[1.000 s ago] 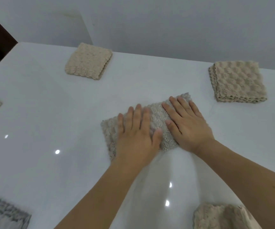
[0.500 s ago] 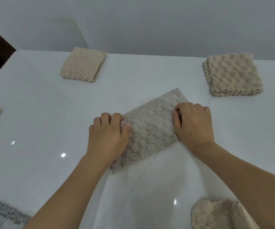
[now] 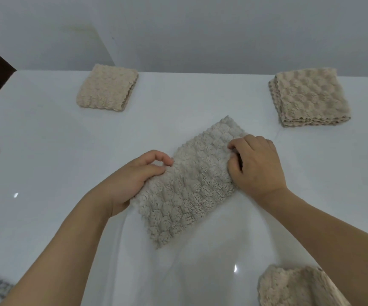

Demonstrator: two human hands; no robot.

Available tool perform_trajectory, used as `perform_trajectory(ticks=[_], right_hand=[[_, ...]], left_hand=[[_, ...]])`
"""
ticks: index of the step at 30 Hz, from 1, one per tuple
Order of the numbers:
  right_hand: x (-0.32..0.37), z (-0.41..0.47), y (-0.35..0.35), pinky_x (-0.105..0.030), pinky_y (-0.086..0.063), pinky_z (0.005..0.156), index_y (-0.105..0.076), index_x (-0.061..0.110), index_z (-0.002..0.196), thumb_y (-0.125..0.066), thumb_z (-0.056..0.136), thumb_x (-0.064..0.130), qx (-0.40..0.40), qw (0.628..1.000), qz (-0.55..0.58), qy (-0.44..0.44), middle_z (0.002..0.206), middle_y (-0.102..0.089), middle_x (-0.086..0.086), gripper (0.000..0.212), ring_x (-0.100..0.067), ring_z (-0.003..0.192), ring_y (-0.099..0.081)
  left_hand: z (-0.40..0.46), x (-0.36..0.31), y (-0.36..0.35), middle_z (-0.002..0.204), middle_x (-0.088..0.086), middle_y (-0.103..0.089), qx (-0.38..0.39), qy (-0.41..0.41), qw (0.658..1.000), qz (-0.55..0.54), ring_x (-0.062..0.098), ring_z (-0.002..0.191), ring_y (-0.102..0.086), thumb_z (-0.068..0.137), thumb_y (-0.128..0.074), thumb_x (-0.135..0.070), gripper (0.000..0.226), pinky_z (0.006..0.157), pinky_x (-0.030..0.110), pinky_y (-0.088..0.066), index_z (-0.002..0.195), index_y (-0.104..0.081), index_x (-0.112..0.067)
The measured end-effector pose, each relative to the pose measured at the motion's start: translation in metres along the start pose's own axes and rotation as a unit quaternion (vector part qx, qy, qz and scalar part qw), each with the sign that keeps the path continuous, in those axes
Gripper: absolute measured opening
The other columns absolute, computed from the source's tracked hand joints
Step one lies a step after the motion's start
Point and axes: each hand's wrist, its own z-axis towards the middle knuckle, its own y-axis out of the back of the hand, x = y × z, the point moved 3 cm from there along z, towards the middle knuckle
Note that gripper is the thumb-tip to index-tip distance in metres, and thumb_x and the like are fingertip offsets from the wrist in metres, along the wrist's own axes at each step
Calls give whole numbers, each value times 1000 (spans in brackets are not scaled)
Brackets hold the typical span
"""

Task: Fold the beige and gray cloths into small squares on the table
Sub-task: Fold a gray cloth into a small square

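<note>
Lying diagonal — beige cloth (image 3: 191, 184), long axis near-left to far-right; left hand (image 3: 132, 180), right hand (image 3: 256, 166) grip edges.

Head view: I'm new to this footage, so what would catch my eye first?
Mid-table, a long pale cloth lies slantwise, pinched by the left hand at its left edge and the right hand at its right edge. Folded beige squares sit behind: one far left, a stack far right.
</note>
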Motion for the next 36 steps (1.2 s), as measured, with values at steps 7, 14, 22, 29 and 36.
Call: perform_trajectory(ticks=[7, 14, 22, 29, 36], right_hand=[[-5, 1, 0, -28, -31, 82, -63, 11, 97, -39, 77, 14, 25, 997, 77, -9, 87, -58, -3, 31, -24, 82, -52], [-6, 1, -1, -30, -35, 81, -63, 11, 95, -39, 78, 12, 25, 995, 93, -14, 86, -58, -1, 30, -23, 80, -52], [-9, -1, 6, -41, -47, 78, -56, 14, 101, -30, 96, 28, -4, 966, 242, -88, 89, -63, -1, 30, -20, 85, -58], [-14, -1, 12, -28, -45, 59, -54, 13, 115, -22, 96, 48, -35, 942, 312, -118, 75, -61, 5, 51, -8, 69, -58], [-16, 1, 11, -17, -39, 59, -55, 18, 114, -45, 91, 41, -11, 949, 287, -133, 77, -56, 8, 34, -3, 62, -49]], left_hand=[[-2, -2, 2, 83, 11, -65, 73, -58, 991, -101, 17, 72, -65, 78, -30, 28, 50, 57, 23, -53, 101, -62, -5], [5, -10, -1, 87, -4, -75, 11, -146, 986, 82, 7, 86, -69, 83, -67, 10, 27, 77, 19, -54, 103, -68, -9], [29, -32, -18, 88, -10, -62, -73, -193, 965, 161, 5, 85, -59, 86, -69, -33, 16, 79, 25, -45, 93, -67, -18], [69, -46, -47, 88, 14, -63, -118, -216, 951, 187, 20, 74, -60, 90, -66, -39, 31, 67, 39, -49, 90, -55, -10], [88, -44, -61, 81, -10, -65, -121, -199, 943, 239, 17, 84, -63, 88, -56, -39, 15, 81, 38, -50, 100, -53, -32]])
